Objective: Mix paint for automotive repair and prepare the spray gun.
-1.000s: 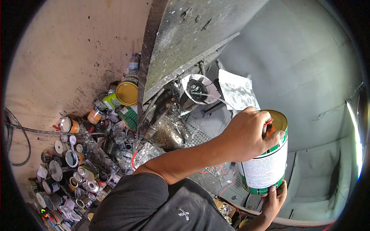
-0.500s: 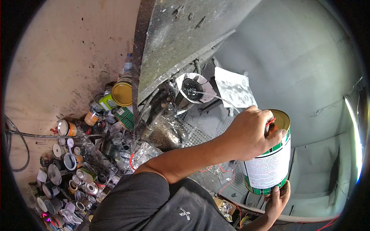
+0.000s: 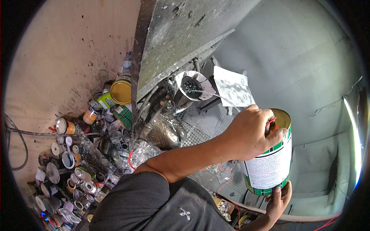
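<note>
Lowered slightly, one tin [image 3: 269, 159] (two hands [image 3: 250, 134] gripping).

Upright green-and-white tin can [image 3: 269, 161], gold-lidded

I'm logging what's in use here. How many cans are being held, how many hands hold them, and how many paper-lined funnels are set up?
Green-and-white can: 1
Hands on it, left hand and right hand: 2
Paper-lined funnel: 1
Total: 4
</note>
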Tool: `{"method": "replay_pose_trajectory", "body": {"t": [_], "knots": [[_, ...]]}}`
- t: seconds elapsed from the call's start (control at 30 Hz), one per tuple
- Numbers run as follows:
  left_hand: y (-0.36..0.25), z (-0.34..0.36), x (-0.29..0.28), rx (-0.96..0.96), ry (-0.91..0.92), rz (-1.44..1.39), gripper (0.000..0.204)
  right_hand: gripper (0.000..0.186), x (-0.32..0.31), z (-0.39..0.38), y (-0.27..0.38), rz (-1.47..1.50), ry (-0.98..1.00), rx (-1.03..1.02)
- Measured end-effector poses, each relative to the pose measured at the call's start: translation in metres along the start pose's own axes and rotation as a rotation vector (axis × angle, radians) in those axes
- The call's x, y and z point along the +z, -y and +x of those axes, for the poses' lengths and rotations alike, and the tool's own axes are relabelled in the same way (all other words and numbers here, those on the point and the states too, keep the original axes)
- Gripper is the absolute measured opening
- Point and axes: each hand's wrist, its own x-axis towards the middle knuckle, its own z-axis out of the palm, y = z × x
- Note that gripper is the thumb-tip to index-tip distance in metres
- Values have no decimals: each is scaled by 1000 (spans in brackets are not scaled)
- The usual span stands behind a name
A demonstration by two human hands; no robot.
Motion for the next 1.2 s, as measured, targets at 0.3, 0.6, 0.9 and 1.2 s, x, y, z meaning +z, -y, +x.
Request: {"method": "replay_pose_trajectory", "body": {"t": [0.3, 0.6, 0.9, 1.2], "knots": [[-14, -5, 1, -64, -18, -54, 41, 53, -12, 1, 11, -21, 77, -54], [-31, -6, 7, -111, 163, 130, 42, 51, -3, -21, -72, 460, 383, 215], [53, -208, 102, -314, 318, 630, 28, 8, 94, -108, -315, 1078, 518, 1089], [95, -495, 75, -1238, 78, 292, 32, 48, 84, -217, -446, 248, 1067, 1102]]}}
